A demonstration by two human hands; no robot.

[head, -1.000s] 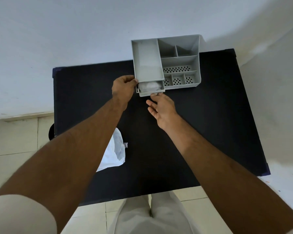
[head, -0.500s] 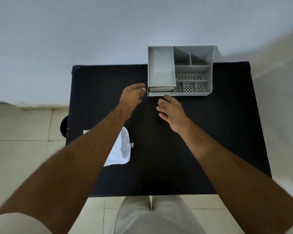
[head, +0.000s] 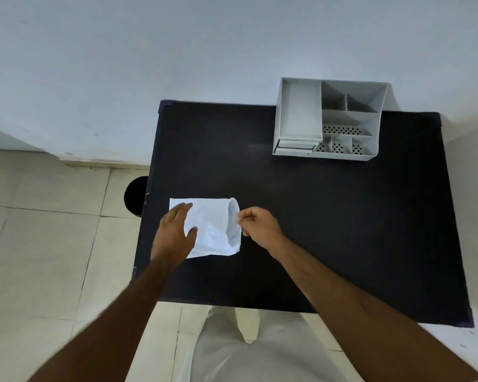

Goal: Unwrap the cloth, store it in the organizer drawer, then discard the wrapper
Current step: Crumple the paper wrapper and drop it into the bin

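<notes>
Gathering up the wrapper [head: 213,230] is the job in hand, I'd say, and you've got both hands on it. Your left hand [head: 174,235] lies flat and spread over the wrapper's left end, fingers wide, pinning it to the black table [head: 342,230] without gripping. Off the wrapper's right end, your right hand [head: 255,226] is curled tight, thumb and fingertips pinched on the open mouth's edge.

To do this well, lift from that pinch while the flat palm slides inward, so the thin sheet crumples into one fist instead of sailing off the near-left corner. Squeeze the air out first; it looks light and puffy.

Far up and right of the wrapper, at the table's back edge, sits the grey organizer [head: 329,119], its drawer [head: 294,146] pushed in flush. The cloth is nowhere on show; my guess is it's inside that drawer, but nothing here confirms it.

Left of the wrapper, a dark round shape [head: 134,195] peeks from behind the table edge. Could be a bin, but most of it is hidden. Your palms mask the wrapper's left portion, and its right mouth is too blurred to tell whether anything remains inside.
</notes>
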